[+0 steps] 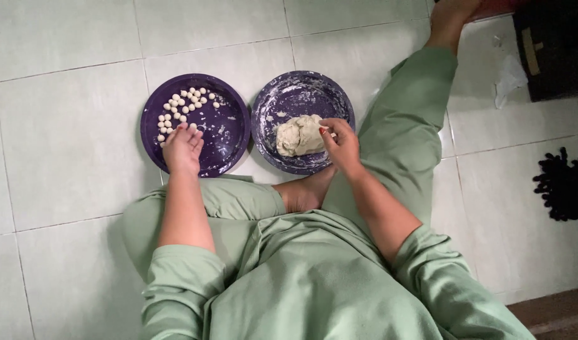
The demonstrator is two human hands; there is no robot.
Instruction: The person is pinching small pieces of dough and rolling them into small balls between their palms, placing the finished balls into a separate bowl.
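Observation:
I sit on a tiled floor in green clothes with two dark purple plates before me. The left plate carries several small white dough balls in a curved row. My left hand rests over its near edge, fingers slightly apart, just below the balls. The right plate is dusted with flour and holds a pale dough lump. My right hand touches the lump's right side, its fingertips pinching at the dough.
My bare foot lies just below the right plate, and my right leg stretches to the upper right. A crumpled white tissue, a dark box and a black frilly object sit on the right.

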